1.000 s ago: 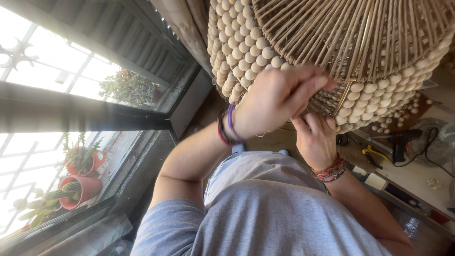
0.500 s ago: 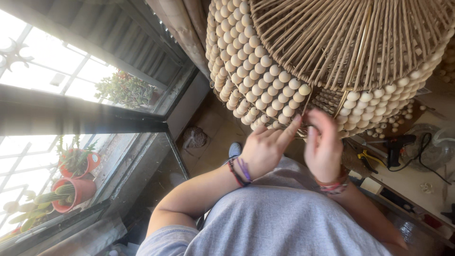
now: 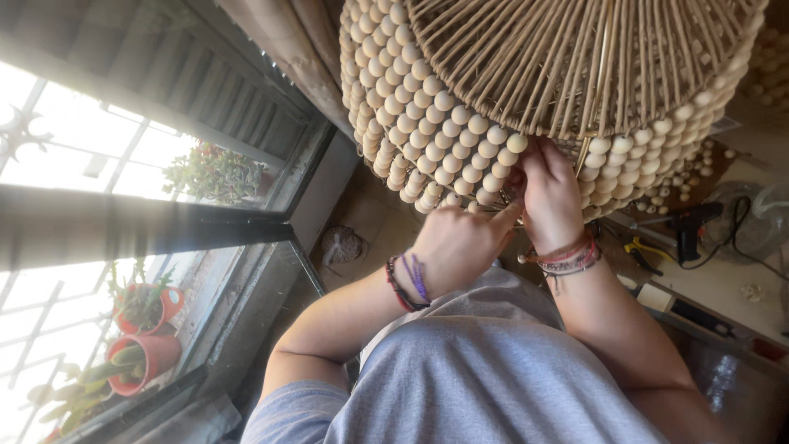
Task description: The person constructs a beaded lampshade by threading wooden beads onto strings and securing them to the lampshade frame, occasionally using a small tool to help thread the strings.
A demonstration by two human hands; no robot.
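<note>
A large lampshade [image 3: 526, 74] of thin cane rods, ringed with rows of pale wooden beads, hangs in front of me. My right hand [image 3: 549, 193], with several woven bracelets at the wrist, reaches up to the shade's lower rim, and its fingers pinch in among the beads [image 3: 460, 148] and rods. My left hand [image 3: 459, 245] wears purple and red bracelets and sits just below the rim. Its fingers are curled and the index finger points at the right hand. What its palm holds is hidden. My grey shirt [image 3: 485, 378] fills the bottom of the view.
A barred window [image 3: 99, 189] with potted plants in red pots [image 3: 144, 345] is at the left. At the right, a work surface [image 3: 723, 279] holds loose beads, a glue gun [image 3: 694, 222] with a black cord, and yellow-handled pliers [image 3: 641, 247].
My left hand has dropped from the shade's side to just under the rim. My right hand has risen to the beads at the rim, and the view has shifted slightly.
</note>
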